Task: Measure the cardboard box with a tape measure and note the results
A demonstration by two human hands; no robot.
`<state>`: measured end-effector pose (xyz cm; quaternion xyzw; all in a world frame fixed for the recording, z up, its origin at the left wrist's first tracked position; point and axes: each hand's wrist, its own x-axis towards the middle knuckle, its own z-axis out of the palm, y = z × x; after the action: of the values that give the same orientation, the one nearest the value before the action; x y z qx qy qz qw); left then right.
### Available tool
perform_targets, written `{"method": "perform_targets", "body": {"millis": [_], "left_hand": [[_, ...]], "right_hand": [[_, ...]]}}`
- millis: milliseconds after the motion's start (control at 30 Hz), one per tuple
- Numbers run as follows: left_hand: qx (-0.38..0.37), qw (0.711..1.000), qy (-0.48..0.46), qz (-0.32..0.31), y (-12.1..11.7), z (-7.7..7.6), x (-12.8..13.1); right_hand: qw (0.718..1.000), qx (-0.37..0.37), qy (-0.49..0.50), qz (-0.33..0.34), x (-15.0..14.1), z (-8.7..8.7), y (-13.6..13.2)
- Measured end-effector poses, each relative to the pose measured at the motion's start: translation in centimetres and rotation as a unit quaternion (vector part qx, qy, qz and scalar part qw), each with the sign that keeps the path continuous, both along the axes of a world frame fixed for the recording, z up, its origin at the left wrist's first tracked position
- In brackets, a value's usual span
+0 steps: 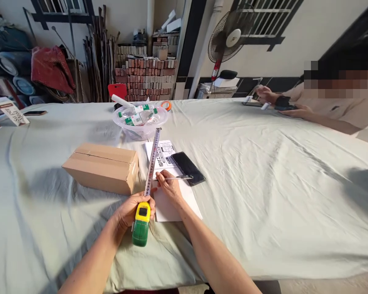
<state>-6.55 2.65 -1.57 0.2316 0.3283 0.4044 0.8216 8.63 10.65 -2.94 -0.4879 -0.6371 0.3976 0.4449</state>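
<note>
My left hand (131, 209) is closed round a green and yellow tape measure (141, 226). Its blade (152, 163) is drawn out and points away from me, over the left edge of a printed paper pad (171, 206). Pinched in the fingers of my right hand (169, 185) is a pen (180, 177), above the pad and close beside the blade. The pen's far end overlaps a black smartphone (188, 168), which lies partly on the pad. Left of the blade sits a closed cardboard box (104, 167).
Behind the pad stands a clear plastic basin (141, 130) of bottles, with an orange tape roll (166, 105) by it. A pale cloth covers the table (263, 212). At the right a person (325, 102) holds something dark. At the far left lie a printed card (11, 111) and another phone (35, 113).
</note>
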Motion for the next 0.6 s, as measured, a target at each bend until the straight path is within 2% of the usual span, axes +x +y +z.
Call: {"method": "perform_targets", "body": {"millis": [333,467,600], "left_hand": [[-0.014,1.000,0.009,0.020,-0.3,0.8,0.1],[-0.028,1.000,0.001,0.013,-0.2,0.9,0.0],[-0.039,0.999,-0.011,0.001,0.1,0.7,-0.1]], "right_hand": [[0.994,-0.029,0.102,-0.011,0.5,0.4,0.2],[0.997,-0.029,0.070,-0.011,0.5,0.7,-0.1],[0.998,0.015,0.060,-0.027,0.7,1.3,-0.3]]}}
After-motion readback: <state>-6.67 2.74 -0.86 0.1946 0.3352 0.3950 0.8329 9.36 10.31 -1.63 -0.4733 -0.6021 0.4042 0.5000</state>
